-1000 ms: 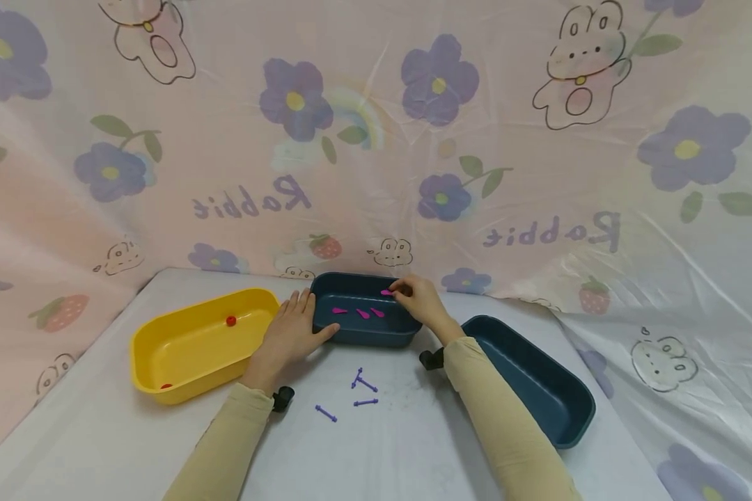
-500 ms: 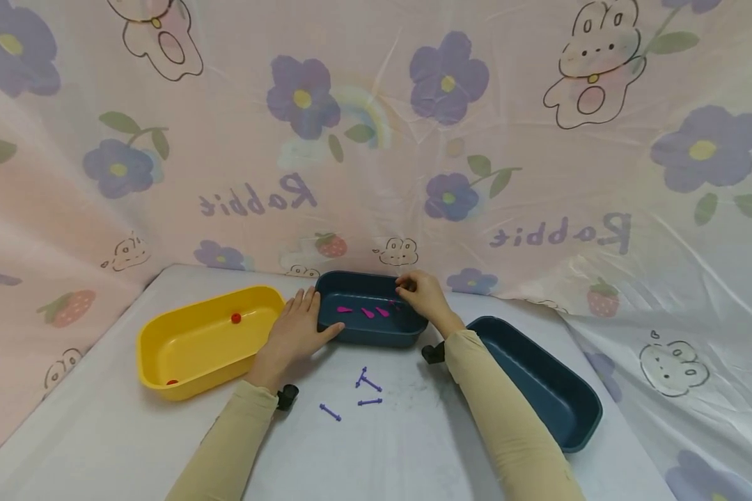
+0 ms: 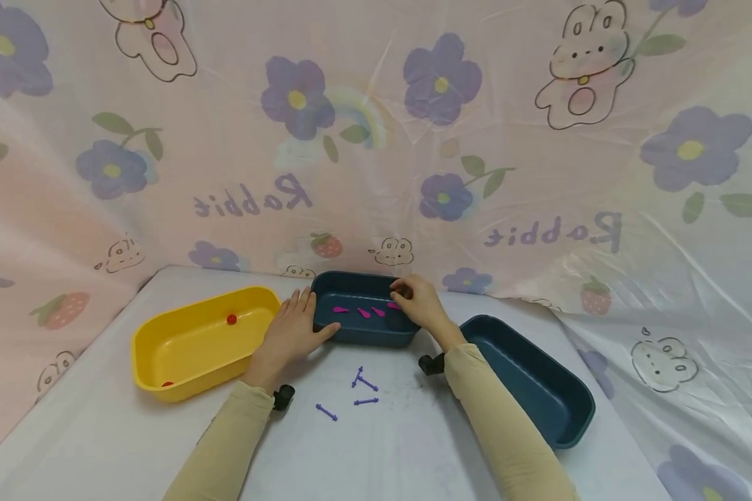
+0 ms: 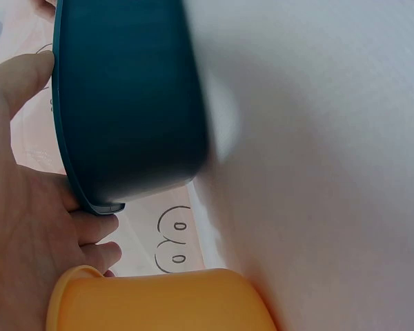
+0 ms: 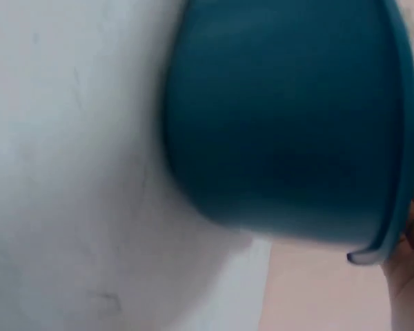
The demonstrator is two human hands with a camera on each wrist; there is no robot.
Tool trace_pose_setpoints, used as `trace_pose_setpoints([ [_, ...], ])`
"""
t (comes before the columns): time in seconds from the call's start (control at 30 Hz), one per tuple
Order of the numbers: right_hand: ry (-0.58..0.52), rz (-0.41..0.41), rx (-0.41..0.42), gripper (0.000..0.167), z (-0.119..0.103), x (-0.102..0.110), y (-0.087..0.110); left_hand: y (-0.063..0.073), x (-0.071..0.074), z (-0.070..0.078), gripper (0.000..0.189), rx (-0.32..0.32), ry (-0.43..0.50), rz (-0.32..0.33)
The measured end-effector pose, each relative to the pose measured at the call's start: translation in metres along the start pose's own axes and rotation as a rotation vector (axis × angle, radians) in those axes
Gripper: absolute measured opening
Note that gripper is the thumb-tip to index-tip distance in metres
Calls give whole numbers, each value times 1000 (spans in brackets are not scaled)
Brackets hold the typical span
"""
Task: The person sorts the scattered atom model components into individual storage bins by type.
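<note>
My left hand (image 3: 292, 327) rests with straight fingers at the left end of the dark blue tray (image 3: 357, 337) at the back. In the left wrist view its thumb (image 4: 29, 74) touches the tray's rim. My right hand (image 3: 421, 303) reaches over that tray's right end, thumb and finger curled together at a small pink teardrop-shaped piece (image 3: 393, 305), partly hidden by the hand. Several like pink pieces (image 3: 363, 313) lie on the tray floor. In the right wrist view the tray wall (image 5: 283, 124) hides most of the hand.
At left stands a yellow tray (image 3: 191, 348) with red beads (image 3: 232, 319) in it. A second dark blue tray (image 3: 539, 390) stands at right, beneath my right forearm. Several purple rods (image 3: 326, 412) with knobbed ends lie on the white table (image 3: 388, 459). A patterned cloth (image 3: 363, 174) hangs behind.
The right hand has lifted slightly and come down again; its pink piece, at the fingertips before, then mostly hidden, now shows lower, in line with the others. The left hand stays put.
</note>
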State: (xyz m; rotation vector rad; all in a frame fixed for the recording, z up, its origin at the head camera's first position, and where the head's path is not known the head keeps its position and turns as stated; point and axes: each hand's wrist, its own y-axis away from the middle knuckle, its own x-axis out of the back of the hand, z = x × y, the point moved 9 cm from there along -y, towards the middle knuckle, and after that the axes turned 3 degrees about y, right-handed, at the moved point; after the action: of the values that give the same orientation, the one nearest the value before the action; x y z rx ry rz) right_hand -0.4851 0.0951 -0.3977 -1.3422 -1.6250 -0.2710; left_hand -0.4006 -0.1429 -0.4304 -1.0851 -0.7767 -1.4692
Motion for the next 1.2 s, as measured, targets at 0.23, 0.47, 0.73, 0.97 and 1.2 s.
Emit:
trace_pose_setpoints([
  [0.23,-53,33,29,16,-17,2,17,-1,0,0,99,-5,3,10],
  [0.47,-61,37,61,17,-33,0,39,1,-1,0,99,-1,-1,14],
  [0.73,-42,53,119,18,-52,13,65,-1,2,1,98,-18,-10,33],
  [0.97,15,120,141,26,-52,39,99,-1,13,8,93,-55,-22,70],
  [1.2,113,158,118,44,-43,70,134,9,32,31,75,-157,-15,176],
])
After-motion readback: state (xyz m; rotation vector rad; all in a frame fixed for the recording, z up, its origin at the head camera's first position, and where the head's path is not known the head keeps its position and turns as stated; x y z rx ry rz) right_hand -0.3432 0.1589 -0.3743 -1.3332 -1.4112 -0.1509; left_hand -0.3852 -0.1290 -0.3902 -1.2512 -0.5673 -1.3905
